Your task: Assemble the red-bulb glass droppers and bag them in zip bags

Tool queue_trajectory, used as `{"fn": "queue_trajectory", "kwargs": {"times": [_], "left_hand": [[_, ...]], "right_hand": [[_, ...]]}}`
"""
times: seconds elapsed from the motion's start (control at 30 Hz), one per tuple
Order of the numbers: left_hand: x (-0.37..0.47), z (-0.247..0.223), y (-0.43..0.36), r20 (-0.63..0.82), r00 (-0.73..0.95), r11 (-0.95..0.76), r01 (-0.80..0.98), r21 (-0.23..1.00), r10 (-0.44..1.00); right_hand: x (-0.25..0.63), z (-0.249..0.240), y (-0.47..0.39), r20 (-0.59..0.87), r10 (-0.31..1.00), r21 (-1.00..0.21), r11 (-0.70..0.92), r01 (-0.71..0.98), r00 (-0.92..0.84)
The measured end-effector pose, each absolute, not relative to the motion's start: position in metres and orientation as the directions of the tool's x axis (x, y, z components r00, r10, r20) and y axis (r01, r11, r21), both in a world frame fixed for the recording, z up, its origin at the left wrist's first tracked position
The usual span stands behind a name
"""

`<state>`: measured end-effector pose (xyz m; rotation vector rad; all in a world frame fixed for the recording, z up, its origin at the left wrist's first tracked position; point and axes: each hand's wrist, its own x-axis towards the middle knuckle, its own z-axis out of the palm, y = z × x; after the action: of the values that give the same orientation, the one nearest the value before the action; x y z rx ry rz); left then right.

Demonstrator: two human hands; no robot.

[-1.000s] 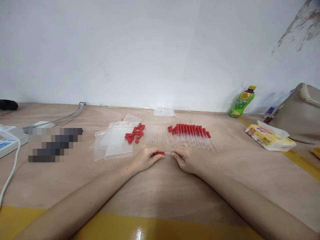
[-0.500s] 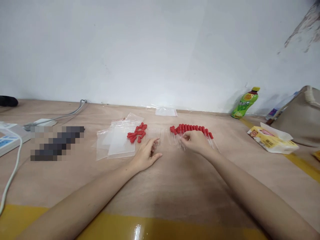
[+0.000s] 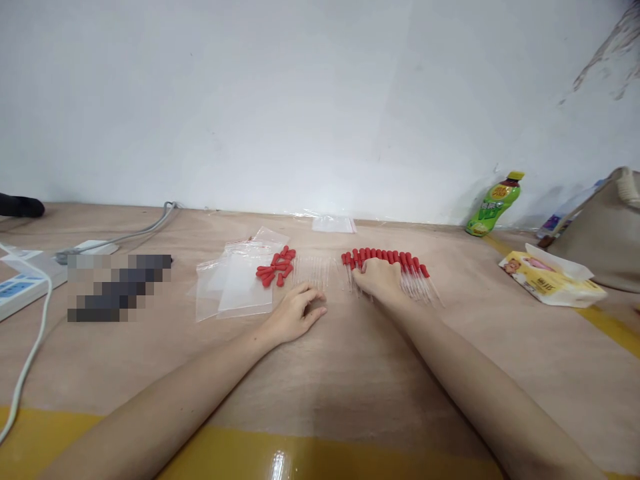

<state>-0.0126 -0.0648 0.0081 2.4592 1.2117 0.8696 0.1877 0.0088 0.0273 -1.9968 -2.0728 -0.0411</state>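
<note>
Right hand is over the red-topped droppers, can't tell its grip; left hand, fingers loosely open, near bare tubes; a knuckle nudge could roll that close-packed row askew.

On the table, left to right, lie plastic bags, loose bulbs, tubes and a row of droppers — left hand before the tubes, right hand over the droppers — with a tissue box farther right and a bottle behind it.
</note>
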Motion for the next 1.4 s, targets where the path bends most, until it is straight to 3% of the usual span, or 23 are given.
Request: {"fn": "queue_trajectory", "kwargs": {"times": [0.13,0.3,0.53,0.7,0.87,0.97,1.13,1.23,1.3,1.4], "left_hand": [[-0.012,0.008,-0.064,0.406,0.484,-0.631,0.620,0.466,0.775],[-0.009,0.008,-0.062,0.416,0.424,-0.585,0.691,0.426,0.804],[-0.039,0.036,-0.023,0.512,0.072,-0.210,0.953,0.217,0.856],[-0.059,0.053,0.025,0.315,-0.175,0.117,0.974,0.194,0.933],[-0.058,0.049,0.060,0.225,-0.257,0.213,0.956,0.201,0.940],[-0.058,0.046,0.070,0.190,-0.279,0.236,0.947,0.219,0.941],[-0.054,0.050,0.063,0.269,-0.267,0.186,0.938,0.292,0.925],[-0.043,0.048,0.042,0.400,-0.188,0.033,0.931,0.363,0.897],[-0.032,0.041,0.023,0.467,-0.019,-0.281,0.777,0.564,0.884],[-0.014,0.026,-0.008,0.462,0.137,-0.469,0.467,0.750,0.876]], "right_hand": [[0.187,0.028,0.008,0.225,0.974,-0.172,0.072,0.983,-0.032],[0.171,0.028,0.007,0.316,0.936,-0.180,0.220,0.959,-0.156],[0.139,0.028,0.014,0.149,0.983,-0.112,0.129,0.985,-0.111],[0.129,0.026,0.020,0.116,0.989,-0.101,0.104,0.989,-0.092],[0.133,0.031,0.006,0.177,0.978,-0.091,0.127,0.988,-0.109],[0.151,0.032,-0.014,0.320,0.931,-0.049,0.200,0.978,-0.175],[0.196,0.017,-0.038,0.531,0.772,-0.011,0.419,0.908,-0.350],[0.216,0.003,-0.042,0.659,0.632,-0.050,0.578,0.815,-0.408],[0.222,-0.004,-0.043,0.698,0.578,-0.065,0.639,0.767,-0.422],[0.223,-0.009,-0.046,0.681,0.593,-0.119,0.669,0.734,-0.429]]}}
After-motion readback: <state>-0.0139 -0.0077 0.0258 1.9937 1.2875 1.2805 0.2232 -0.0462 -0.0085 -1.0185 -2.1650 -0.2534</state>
